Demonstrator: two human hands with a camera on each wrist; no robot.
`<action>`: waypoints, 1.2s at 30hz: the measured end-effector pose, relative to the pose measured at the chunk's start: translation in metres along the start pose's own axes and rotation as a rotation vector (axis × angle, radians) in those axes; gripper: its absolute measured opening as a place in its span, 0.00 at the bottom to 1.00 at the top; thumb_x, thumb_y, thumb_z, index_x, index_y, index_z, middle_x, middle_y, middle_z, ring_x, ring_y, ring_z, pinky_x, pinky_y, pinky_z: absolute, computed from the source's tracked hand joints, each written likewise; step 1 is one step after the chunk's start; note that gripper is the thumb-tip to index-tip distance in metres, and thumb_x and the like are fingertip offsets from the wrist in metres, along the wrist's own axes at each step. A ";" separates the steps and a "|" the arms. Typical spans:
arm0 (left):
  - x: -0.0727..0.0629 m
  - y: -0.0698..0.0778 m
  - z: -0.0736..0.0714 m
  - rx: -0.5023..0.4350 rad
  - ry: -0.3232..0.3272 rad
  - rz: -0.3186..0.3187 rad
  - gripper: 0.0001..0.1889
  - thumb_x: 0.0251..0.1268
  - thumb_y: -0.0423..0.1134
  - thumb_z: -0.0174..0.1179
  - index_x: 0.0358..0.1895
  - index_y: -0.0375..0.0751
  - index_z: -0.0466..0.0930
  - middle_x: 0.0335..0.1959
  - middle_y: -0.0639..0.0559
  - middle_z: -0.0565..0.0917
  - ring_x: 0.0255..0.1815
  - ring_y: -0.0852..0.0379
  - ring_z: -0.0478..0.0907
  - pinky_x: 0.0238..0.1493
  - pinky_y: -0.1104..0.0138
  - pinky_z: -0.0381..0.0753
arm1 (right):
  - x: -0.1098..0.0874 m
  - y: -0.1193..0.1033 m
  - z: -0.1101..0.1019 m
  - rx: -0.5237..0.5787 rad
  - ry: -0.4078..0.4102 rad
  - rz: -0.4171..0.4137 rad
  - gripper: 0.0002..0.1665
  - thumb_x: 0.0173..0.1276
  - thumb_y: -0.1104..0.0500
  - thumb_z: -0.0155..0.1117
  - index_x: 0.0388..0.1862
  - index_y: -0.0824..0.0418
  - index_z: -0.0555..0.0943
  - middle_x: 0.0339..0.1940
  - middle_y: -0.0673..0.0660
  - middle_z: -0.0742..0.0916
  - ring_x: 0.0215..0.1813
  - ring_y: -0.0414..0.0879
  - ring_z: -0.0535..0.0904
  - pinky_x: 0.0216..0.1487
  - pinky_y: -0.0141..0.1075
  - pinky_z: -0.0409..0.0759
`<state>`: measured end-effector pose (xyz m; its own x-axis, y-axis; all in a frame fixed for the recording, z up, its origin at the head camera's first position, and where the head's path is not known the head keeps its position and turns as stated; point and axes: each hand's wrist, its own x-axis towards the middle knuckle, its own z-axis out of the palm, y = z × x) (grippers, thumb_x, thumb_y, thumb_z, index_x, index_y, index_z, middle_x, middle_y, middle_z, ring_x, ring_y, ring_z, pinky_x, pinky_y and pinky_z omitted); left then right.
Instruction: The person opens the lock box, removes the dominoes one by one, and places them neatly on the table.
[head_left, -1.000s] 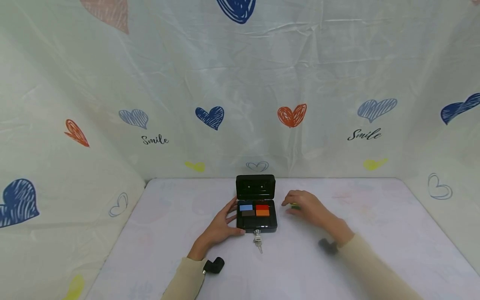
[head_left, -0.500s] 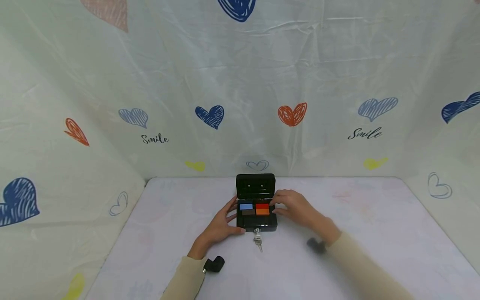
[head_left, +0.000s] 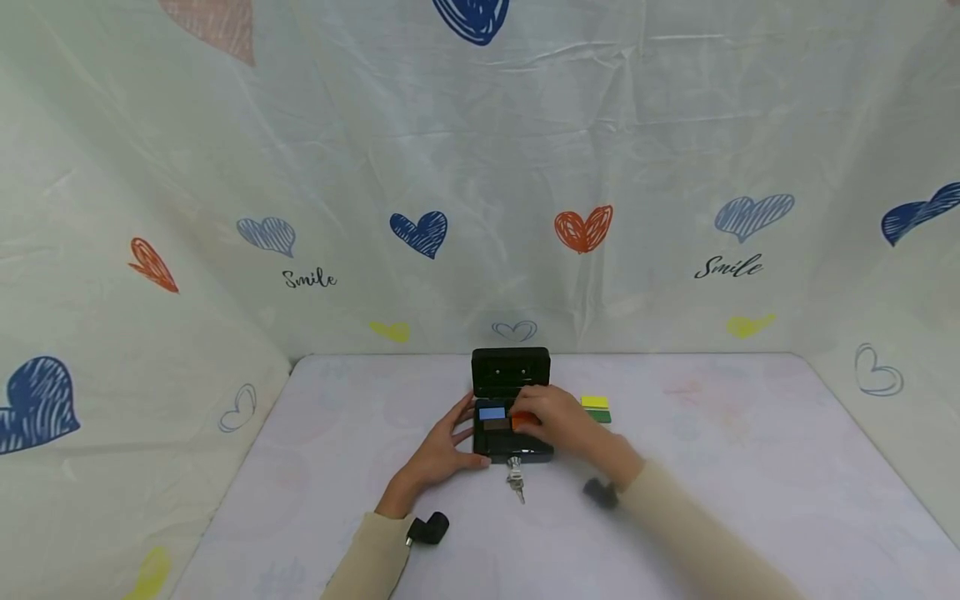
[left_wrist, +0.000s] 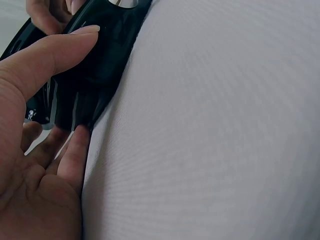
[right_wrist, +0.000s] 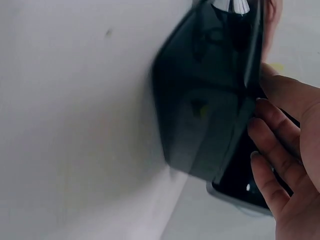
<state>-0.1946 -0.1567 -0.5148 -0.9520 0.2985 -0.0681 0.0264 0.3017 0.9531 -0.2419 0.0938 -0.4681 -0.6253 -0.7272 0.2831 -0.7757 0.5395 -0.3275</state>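
A black cash box (head_left: 498,448) stands on the table with its lid raised and a bunch of keys (head_left: 516,481) hanging at its front. My left hand (head_left: 441,454) holds the box's left side; in the left wrist view the thumb (left_wrist: 60,52) lies on the box's front. My right hand (head_left: 558,421) reaches over the box's right side, fingers inside. An orange block (head_left: 519,420) shows partly under them; the red block is hidden. Light blue (head_left: 492,413) and dark brown (head_left: 497,425) blocks lie inside on the left. Whether the right fingers pinch anything is hidden in the right wrist view.
A yellow block (head_left: 595,402) and a green block (head_left: 599,416) lie together on the white table (head_left: 337,433), right of the box. A pale curtain (head_left: 510,150) printed with hearts hangs behind the table and along its sides.
My right hand has moved left from the yellow and green blocks to inside the box, uncovering those two blocks and covering the red one. The left hand has stayed on the box.
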 end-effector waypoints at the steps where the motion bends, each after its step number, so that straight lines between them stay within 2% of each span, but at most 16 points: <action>1: 0.000 0.000 0.000 -0.003 -0.002 0.003 0.60 0.56 0.27 0.78 0.88 0.45 0.47 0.81 0.33 0.62 0.77 0.30 0.68 0.74 0.49 0.77 | 0.002 -0.001 0.002 0.007 -0.005 0.002 0.12 0.65 0.59 0.80 0.46 0.58 0.92 0.42 0.50 0.88 0.42 0.43 0.82 0.51 0.38 0.88; 18: 0.000 -0.001 0.000 -0.022 -0.014 0.006 0.60 0.56 0.26 0.78 0.88 0.44 0.46 0.81 0.32 0.61 0.78 0.30 0.67 0.72 0.52 0.80 | 0.013 -0.006 0.022 -0.009 -0.051 0.039 0.13 0.67 0.57 0.79 0.49 0.56 0.91 0.44 0.50 0.89 0.45 0.44 0.84 0.53 0.41 0.88; 36: 0.000 0.000 -0.001 -0.040 -0.020 0.010 0.60 0.56 0.26 0.78 0.88 0.44 0.46 0.82 0.32 0.59 0.78 0.30 0.66 0.73 0.52 0.78 | 0.020 -0.012 0.024 -0.027 -0.088 0.054 0.14 0.66 0.60 0.79 0.50 0.60 0.90 0.45 0.53 0.89 0.48 0.47 0.86 0.55 0.43 0.89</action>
<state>-0.1949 -0.1581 -0.5145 -0.9455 0.3193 -0.0639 0.0234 0.2621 0.9648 -0.2432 0.0624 -0.4804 -0.6575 -0.7304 0.1852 -0.7436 0.5894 -0.3157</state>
